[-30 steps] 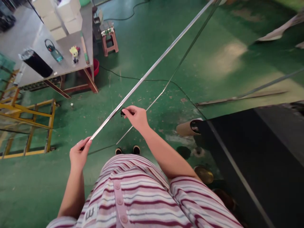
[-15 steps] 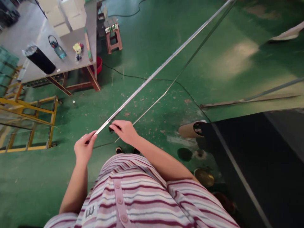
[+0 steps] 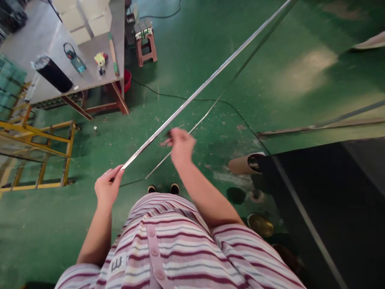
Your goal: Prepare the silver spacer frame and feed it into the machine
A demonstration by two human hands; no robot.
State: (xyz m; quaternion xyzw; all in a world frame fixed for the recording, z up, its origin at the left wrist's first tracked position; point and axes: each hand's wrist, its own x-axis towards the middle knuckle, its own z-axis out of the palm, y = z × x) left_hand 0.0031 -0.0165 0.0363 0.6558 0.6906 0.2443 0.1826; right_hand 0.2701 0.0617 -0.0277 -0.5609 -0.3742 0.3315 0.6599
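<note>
A long, narrow silvery strip (image 3: 195,93) runs straight from my left hand up to the top right, where its far end leaves the view. My left hand (image 3: 107,188) pinches the near end between thumb and fingers. Below the middle of the strip, apart from it, my right hand (image 3: 182,147) is closed and smeared by motion. A small dark object (image 3: 169,135) shows at its fingertips; blur hides what kind it is. Along the strip's lower edge near my left hand lies a thin dark edge.
A table (image 3: 99,82) at upper left bears white boxes (image 3: 90,18), a black roll (image 3: 54,75), and a water bottle (image 3: 75,60). A stool (image 3: 146,50) stands beside it. Yellow metal frames (image 3: 67,154) are left; black sheeting (image 3: 325,200) and a cardboard tube (image 3: 240,164) right. A cable (image 3: 168,95) crosses the floor.
My right hand has moved up and to the right, along the strip's lower side, with the small dark object. My left hand keeps its pinch on the strip's end.
</note>
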